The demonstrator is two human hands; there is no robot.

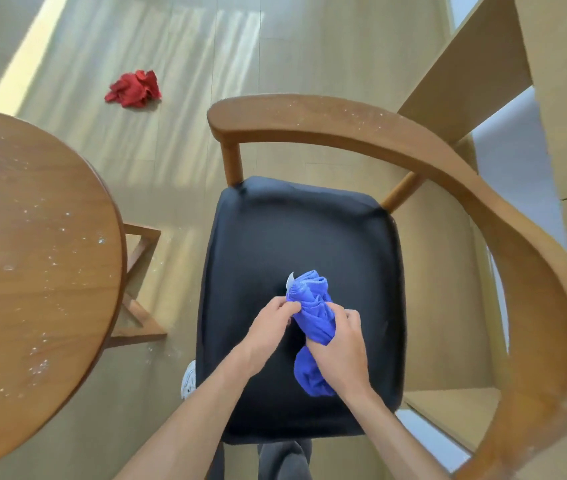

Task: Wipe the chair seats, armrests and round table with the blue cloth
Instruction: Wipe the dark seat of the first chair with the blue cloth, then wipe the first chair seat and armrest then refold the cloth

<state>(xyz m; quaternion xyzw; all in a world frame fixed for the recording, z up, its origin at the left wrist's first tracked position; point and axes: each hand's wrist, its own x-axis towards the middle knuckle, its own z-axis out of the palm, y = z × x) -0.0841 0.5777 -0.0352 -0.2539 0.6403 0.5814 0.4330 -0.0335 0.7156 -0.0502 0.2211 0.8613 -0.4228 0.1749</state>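
Blue bunched microfibre cloth (313, 317), held above the black padded chair seat (295, 244): right hand (340, 348) wraps its middle, left hand (271, 323) pinches the upper edge. Soft, light and limp, it likely handles best gathered into a pad. Speckled wooden armrest (396, 133) and round wooden table (32, 237) await wiping.

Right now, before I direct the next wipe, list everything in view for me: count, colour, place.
blue cloth: one, blue, bunched, held in both hands above the chair seat
chair seat: one, black, centre
armrest: one curved wooden rail, brown, white specks on it, wrapping the seat's far and right sides
round table: one, brown wood, left, speckled white
red cloth: one, red, crumpled on the floor, far left
floor: light wood
shoe: one, white, beside the seat's left edge
left hand: grips the cloth's upper part
right hand: grips the cloth's middle
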